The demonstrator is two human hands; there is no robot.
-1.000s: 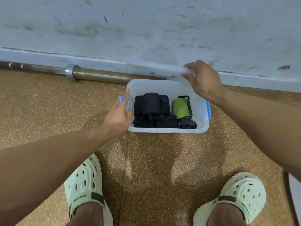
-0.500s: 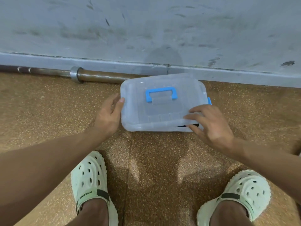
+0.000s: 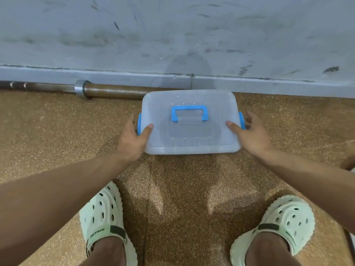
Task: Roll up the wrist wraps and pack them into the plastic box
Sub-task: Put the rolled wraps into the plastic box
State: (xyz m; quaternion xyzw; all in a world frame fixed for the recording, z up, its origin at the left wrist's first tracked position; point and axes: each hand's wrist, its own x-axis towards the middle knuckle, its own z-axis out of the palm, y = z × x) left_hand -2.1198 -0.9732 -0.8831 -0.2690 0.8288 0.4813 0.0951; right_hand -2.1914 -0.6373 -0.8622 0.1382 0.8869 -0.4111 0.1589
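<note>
The translucent plastic box (image 3: 192, 139) stands on the speckled floor by the wall, with its lid on and the blue carry handle (image 3: 189, 112) lying flat on top. The wrist wraps are hidden under the frosted lid. My left hand (image 3: 132, 139) clasps the box's left end, thumb on the lid and fingers by the blue side latch (image 3: 139, 121). My right hand (image 3: 251, 137) clasps the right end the same way, thumb on the lid and fingers curled at the right latch (image 3: 241, 120).
A barbell (image 3: 107, 91) lies along the skirting behind the box to the left. The grey wall (image 3: 172, 35) rises just behind the box. My feet in pale green clogs (image 3: 103, 217) (image 3: 284, 219) stand on the floor in front of it.
The box was open with the rolled wraps showing. The lid came down over it, and both hands have moved to the two ends at the blue latches.
</note>
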